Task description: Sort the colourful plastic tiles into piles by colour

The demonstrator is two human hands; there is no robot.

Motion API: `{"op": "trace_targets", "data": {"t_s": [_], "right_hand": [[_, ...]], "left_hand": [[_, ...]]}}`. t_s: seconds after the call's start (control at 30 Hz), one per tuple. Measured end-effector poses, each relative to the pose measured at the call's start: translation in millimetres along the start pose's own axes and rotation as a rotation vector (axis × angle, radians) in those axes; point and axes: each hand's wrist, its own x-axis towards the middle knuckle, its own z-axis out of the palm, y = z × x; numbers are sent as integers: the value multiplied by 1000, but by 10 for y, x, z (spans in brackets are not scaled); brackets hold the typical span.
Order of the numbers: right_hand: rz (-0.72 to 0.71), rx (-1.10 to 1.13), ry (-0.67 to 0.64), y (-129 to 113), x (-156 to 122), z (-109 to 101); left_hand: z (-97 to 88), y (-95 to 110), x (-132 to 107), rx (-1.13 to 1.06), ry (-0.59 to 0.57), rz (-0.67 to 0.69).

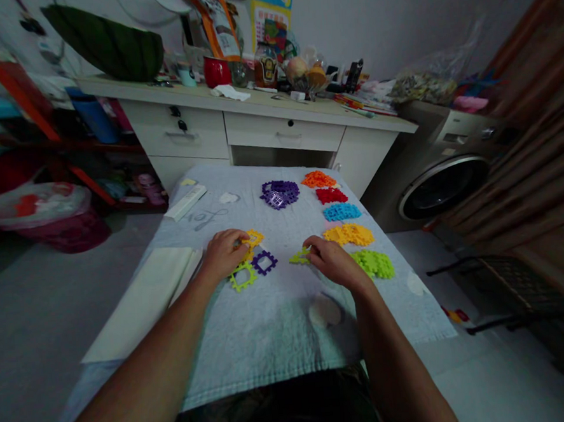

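My left hand (223, 254) has its fingers closed on a yellow interlocking plastic tile (252, 239), part of a small joined group left of the table's middle. A purple square frame tile (257, 265) and a lime-green one (252, 275) belong to this group, each with a notched edge and a hollow centre. To the right, my right hand (331, 260) pinches a lime-green tile (300, 257) just above the cloth or touching it; I cannot tell which. Beside that hand lies a pile of lime-green tiles (375, 264), partly hidden behind the wrist.
Along the table's right side lie piles of yellow tiles (349, 234), blue tiles (342, 212), red tiles (331, 195) and orange tiles (318, 179). Purple tiles (280, 194) sit at the back. Folded white material (142, 302) covers the left edge. A white cabinet (186, 131) stands behind.
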Motion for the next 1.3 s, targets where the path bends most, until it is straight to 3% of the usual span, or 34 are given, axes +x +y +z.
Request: {"op": "trace_targets", "data": {"t_s": [0.17,0.3,0.53,0.83,0.93,1.07,1.3], "right_hand": [[125,50,228,401,-290,-413],[281,1,330,678,-529,-587],[450,-58,364,760,-669,-483],[467,-349,338,801,-643,-420],[434,-351,378,698,-568,-434],[288,-250,354,356,-326,-385],[-62,-166,-30,-439,218,22]], "left_hand": [[-21,23,-2,2,-3,4],[-21,23,7,-5,-8,-1],[-1,-4,8,-12,3,3],[-21,28,11,1,-6,5],[-27,40,8,1,-6,1],[-24,42,3,0,-8,-11],[-38,52,-16,-14,10,-12]]}}
